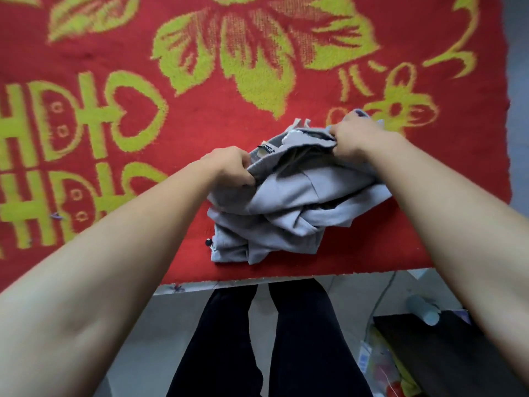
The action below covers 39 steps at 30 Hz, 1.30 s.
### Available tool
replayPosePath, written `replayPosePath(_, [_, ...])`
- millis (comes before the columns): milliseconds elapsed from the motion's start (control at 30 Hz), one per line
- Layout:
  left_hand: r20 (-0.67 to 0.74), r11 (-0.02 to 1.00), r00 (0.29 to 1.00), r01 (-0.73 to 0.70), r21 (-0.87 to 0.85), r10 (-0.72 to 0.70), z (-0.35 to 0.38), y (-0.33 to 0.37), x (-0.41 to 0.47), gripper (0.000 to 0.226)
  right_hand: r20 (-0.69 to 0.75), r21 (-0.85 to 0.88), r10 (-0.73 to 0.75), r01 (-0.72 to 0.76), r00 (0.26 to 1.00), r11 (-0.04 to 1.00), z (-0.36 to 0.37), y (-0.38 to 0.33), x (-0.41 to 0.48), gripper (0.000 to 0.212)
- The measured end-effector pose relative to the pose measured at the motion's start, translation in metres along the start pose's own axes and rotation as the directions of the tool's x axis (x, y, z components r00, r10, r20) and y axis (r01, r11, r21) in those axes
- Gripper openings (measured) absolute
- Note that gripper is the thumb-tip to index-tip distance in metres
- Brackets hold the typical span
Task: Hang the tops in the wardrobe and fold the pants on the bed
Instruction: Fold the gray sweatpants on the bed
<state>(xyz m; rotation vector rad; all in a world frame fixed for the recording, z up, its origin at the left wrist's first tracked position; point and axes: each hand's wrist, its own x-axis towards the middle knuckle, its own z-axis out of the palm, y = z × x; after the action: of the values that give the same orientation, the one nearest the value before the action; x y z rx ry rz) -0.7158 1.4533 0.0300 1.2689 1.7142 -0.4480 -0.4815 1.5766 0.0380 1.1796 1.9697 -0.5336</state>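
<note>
Grey pants [286,202] lie bunched on the near edge of the bed, on a red blanket with yellow-green flowers [200,124]. A black label shows inside the waistband, and a small black cord stopper lies at the lower left of the heap. My left hand [229,167] grips the left side of the waistband. On the right, my right hand [355,138] pinches the waistband's other end, lifted a little off the blanket. The legs of the pants are crumpled under the waistband.
The blanket's front edge [286,275] runs just below the pants. My legs in black trousers [263,339] stand on a pale floor. At the lower right are a dark low piece of furniture [435,353], a pale bottle [423,309] and colourful packets.
</note>
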Motion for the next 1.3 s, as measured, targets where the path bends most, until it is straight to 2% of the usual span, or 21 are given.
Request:
replayPosePath(67, [-0.098, 0.999, 0.995, 0.021, 0.043, -0.017, -0.008, -0.001, -0.022, 0.028, -0.131, -0.019, 0.016, -0.018, 0.991, 1.0, -0.008, -0.002, -0.019, 0.044])
replayPosePath(133, [-0.26, 0.994, 0.966, 0.016, 0.108, 0.013, -0.025, -0.002, -0.046, 0.033, -0.29, -0.007, 0.022, -0.025, 0.957, 1.0, -0.023, -0.002, -0.038, 0.042])
replayPosePath(200, [-0.404, 0.983, 0.913, 0.023, 0.18, 0.053, -0.053, -0.002, -0.076, 0.039, -0.406, 0.003, 0.005, -0.004, 0.914, 1.0, -0.047, -0.003, -0.055, 0.039])
replayPosePath(267, [-0.493, 0.97, 0.866, 0.044, 0.237, 0.081, -0.088, -0.001, -0.11, 0.049, -0.491, 0.006, -0.016, 0.022, 0.871, 1.0, -0.078, -0.007, -0.07, 0.032])
replayPosePath(333, [-0.574, 0.96, 0.812, 0.064, 0.272, 0.108, -0.123, -0.001, -0.144, 0.048, -0.565, -0.004, -0.042, 0.048, 0.824, 0.999, -0.111, -0.011, -0.084, 0.029])
replayPosePath(433, [-0.732, 0.942, 0.661, 0.116, 0.315, 0.163, -0.166, -0.001, -0.196, 0.042, -0.707, 0.024, -0.043, 0.085, 0.706, 0.996, -0.159, -0.02, -0.113, 0.027])
replayPosePath(533, [-0.856, 0.902, 0.481, 0.26, 0.346, 0.19, -0.203, 0.004, -0.248, 0.04, -0.824, 0.016, -0.056, 0.122, 0.564, 0.992, -0.205, -0.026, -0.157, 0.027])
replayPosePath(633, [-0.929, 0.872, 0.324, 0.386, 0.301, 0.178, -0.244, 0.01, -0.303, 0.03, -0.897, -0.037, -0.092, 0.136, 0.433, 0.99, -0.255, -0.033, -0.21, 0.03])
replayPosePath(800, [-0.962, 0.879, 0.131, 0.391, 0.272, 0.239, -0.31, 0.018, -0.416, 0.03, -0.973, -0.072, -0.089, 0.088, 0.213, 0.994, -0.335, -0.046, -0.32, 0.029])
replayPosePath(967, [-0.935, 0.895, -0.169, 0.381, 0.23, 0.312, -0.346, 0.003, -0.523, 0.029, -0.997, -0.066, -0.067, -0.009, -0.05, 0.998, -0.375, -0.077, -0.428, 0.036])
replayPosePath(1033, [-0.908, 0.903, -0.24, 0.348, 0.25, 0.343, -0.343, -0.012, -0.548, 0.03, -0.991, -0.033, -0.037, -0.028, -0.126, 0.999, -0.373, -0.096, -0.459, 0.035])
replayPosePath(1100, [-0.896, 0.909, -0.249, 0.303, 0.288, 0.367, -0.328, -0.032, -0.561, 0.033, -0.99, 0.002, -0.003, -0.031, -0.142, 1.0, -0.358, -0.117, -0.476, 0.034])
replayPosePath(1167, [-0.918, 0.926, -0.202, 0.237, 0.292, 0.341, -0.301, -0.054, -0.558, 0.038, -0.997, 0.036, 0.035, -0.011, -0.071, 0.999, -0.328, -0.14, -0.478, 0.034])
replayPosePath(1233, [-0.955, 0.946, -0.082, 0.181, 0.267, 0.286, -0.261, -0.078, -0.538, 0.035, -0.996, 0.076, 0.075, 0.017, 0.048, 0.997, -0.283, -0.163, -0.467, 0.033])
replayPosePath(1300, [-0.964, 0.951, 0.086, 0.164, 0.262, 0.251, -0.209, -0.106, -0.507, 0.022, -0.978, 0.103, 0.099, 0.01, 0.181, 0.995, -0.226, -0.188, -0.447, 0.029])
